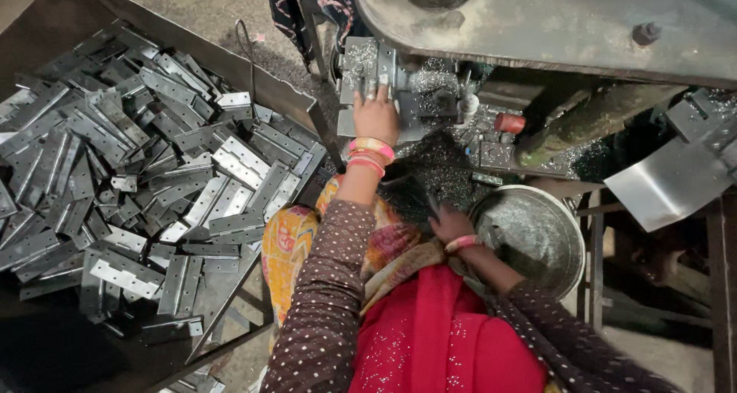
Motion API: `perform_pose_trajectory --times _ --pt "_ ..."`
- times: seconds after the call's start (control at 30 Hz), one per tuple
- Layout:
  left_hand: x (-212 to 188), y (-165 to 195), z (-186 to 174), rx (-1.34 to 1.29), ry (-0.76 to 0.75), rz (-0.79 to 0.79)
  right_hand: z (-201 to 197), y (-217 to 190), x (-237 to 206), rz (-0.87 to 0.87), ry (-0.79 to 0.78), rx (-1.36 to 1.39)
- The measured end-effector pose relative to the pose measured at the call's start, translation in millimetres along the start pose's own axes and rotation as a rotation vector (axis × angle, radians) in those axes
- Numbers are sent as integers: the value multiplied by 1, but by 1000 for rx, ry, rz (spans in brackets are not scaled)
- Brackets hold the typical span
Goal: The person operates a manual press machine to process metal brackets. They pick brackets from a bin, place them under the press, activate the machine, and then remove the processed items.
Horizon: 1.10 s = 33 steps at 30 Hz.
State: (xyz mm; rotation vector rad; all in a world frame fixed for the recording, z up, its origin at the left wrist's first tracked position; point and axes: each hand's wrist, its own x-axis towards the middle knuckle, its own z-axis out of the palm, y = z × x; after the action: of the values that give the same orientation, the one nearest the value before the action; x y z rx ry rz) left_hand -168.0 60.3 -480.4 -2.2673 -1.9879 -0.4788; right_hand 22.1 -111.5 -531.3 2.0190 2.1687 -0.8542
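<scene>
My left hand (376,117), with pink and orange bangles at the wrist, lies on a grey hinge plate (361,63) on the bed of a metal press machine (537,17), fingers gripping the plate's near edge. My right hand (451,226) is lower, beside the rim of a round steel bowl (537,239), with its fingers curled. Whether it holds anything is hidden. Metal shavings (430,163) cover the machine bed between the two hands.
A large heap of grey metal hinges (138,170) fills a dark tray (230,55) to the left. A red knob (510,122) and a green cylinder (591,120) stick out from the machine on the right, beside a bent metal sheet (668,182).
</scene>
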Motion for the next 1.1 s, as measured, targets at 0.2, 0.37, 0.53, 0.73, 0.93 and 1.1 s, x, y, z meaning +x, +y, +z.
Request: perform_pose_trajectory --times 0.2,0.37,0.53,0.73,0.93,1.1 --pt "-9 -2 -2 7 -214 18 30 14 10 -175 127 -106" --pt "-79 -32 -8 -179 493 205 6 26 30 -24 26 -170" --pt "-167 -133 -2 -155 171 -423 -22 41 44 -92 42 -81" --pt "-258 -270 -18 218 -102 -411 -22 45 50 -68 -28 -234" --pt "-292 -308 -32 81 -358 -366 -23 47 48 -78 -14 -171" --pt "-300 -297 -44 112 -312 -379 -20 40 47 -106 25 -144"
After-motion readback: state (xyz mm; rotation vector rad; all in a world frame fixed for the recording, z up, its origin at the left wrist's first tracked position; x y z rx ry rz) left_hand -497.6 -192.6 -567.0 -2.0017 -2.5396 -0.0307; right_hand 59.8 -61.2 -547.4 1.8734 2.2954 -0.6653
